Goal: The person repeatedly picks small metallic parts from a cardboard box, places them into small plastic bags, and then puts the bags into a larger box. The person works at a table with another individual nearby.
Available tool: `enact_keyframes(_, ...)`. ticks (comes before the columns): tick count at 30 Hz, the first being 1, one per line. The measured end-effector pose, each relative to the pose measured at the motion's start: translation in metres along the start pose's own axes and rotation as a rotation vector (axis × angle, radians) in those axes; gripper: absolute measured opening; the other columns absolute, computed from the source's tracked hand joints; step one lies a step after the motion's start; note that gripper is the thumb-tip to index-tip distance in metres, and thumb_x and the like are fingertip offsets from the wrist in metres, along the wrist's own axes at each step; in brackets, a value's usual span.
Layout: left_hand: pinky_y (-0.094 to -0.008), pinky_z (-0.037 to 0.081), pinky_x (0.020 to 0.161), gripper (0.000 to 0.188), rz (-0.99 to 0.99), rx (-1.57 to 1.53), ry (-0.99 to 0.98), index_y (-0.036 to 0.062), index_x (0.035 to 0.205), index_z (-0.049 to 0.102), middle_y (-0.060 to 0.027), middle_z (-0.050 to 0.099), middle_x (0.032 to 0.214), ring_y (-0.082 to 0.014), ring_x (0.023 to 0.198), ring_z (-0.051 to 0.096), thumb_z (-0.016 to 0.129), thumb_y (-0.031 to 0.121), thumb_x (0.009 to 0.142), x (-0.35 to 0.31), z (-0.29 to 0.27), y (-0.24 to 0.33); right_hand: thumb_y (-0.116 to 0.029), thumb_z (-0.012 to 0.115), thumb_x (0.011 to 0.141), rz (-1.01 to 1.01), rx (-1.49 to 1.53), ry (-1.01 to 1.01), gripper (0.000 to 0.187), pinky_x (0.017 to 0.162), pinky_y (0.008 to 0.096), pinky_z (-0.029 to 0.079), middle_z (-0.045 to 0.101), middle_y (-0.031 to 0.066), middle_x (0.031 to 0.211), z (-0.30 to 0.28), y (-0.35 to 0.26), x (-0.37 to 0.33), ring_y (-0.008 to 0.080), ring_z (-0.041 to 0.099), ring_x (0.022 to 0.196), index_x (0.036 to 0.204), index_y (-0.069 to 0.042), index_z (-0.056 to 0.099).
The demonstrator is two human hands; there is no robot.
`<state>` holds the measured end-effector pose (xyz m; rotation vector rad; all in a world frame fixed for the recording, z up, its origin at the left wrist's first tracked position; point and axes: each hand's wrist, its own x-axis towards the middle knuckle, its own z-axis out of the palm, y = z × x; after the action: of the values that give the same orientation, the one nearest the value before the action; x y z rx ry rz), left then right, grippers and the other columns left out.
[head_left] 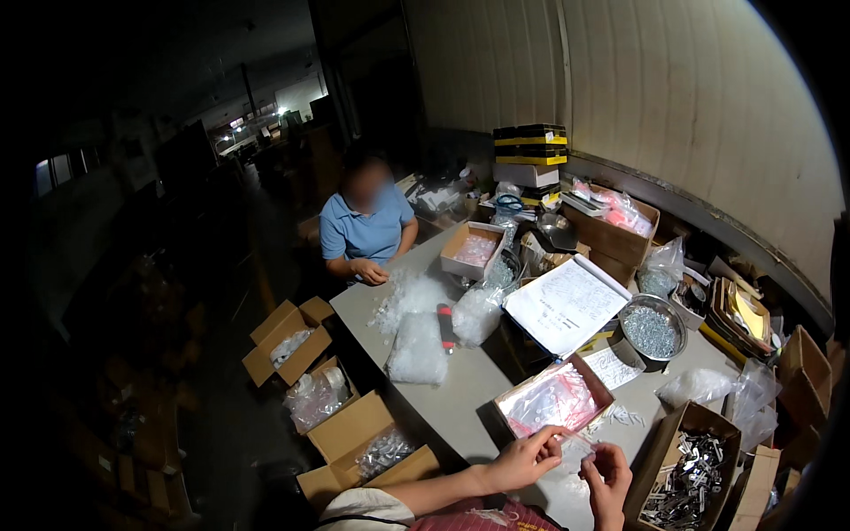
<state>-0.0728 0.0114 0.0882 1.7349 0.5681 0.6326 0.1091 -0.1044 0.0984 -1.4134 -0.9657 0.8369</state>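
My left hand (pixel 528 457) pinches the upper edge of a small clear plastic bag (pixel 577 450) with a reddish strip along its top. The fingers of my right hand (pixel 607 482) are closed on the bag's other side. What lies inside the bag is too small to make out. Just beyond my hands stands an open box (pixel 595 375) filled with similar clear bags edged in pinkish red. Small white pieces (pixel 627 415) lie scattered on the table to the right of that box.
At right are a carton of dark and silvery metal parts (pixel 691 478) and a metal bowl of small screws (pixel 652 327). A clipboard with paper (pixel 567 305) rests beyond the bag box. Across the table (pixel 469 389), a co-worker in blue (pixel 367 226) sits by white pieces. Open cartons (pixel 359 434) stand at left.
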Motion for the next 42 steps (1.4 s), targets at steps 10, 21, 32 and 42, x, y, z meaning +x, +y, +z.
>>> enact_keyframes(10,-0.0394,0.055,0.082,0.029,0.276,0.345,-0.052,0.0054,0.115,0.068,-0.0130,0.070,0.106,-0.0309,0.097,0.069,0.071,0.016,0.088,0.025,0.032,-0.012,-0.007,0.067,0.084,-0.126,-0.620,-0.034,0.023,0.069,0.0344,0.056,0.075,0.0108,0.092,-0.035,0.007,-0.017,0.0224,0.072,0.079,0.105,-0.007,0.074)
enact_keyframes(21,-0.0407,0.054,0.076,0.014,0.226,0.331,0.006,0.0064,0.095,0.071,-0.0100,0.071,0.092,-0.0313,0.088,0.069,0.069,0.020,0.092,0.030,0.037,-0.013,-0.030,0.075,0.093,0.064,-0.399,-0.122,0.032,0.072,0.0326,0.053,0.075,0.0115,0.094,-0.041,0.004,0.003,0.0162,0.065,0.084,0.110,-0.002,0.075)
enact_keyframes(32,-0.0342,0.053,0.075,0.017,0.108,0.149,0.124,0.0031,0.098,0.071,-0.0093,0.070,0.090,-0.0224,0.084,0.068,0.076,0.017,0.090,0.026,0.023,-0.006,-0.009,0.074,0.090,0.264,0.063,-0.295,0.015,0.080,0.0261,0.051,0.070,0.0051,0.088,-0.036,0.048,0.001,0.0116,0.065,0.084,0.099,0.002,0.068)
enact_keyframes(42,-0.0378,0.053,0.074,0.022,0.122,0.306,0.042,0.0035,0.092,0.065,-0.0113,0.066,0.087,-0.0288,0.084,0.067,0.079,0.018,0.084,0.030,0.035,0.005,-0.004,0.067,0.072,-0.391,-0.414,0.053,0.033,0.103,0.0453,0.044,0.071,0.0123,0.104,-0.039,-0.014,0.001,0.0323,0.063,0.110,0.105,-0.003,0.070)
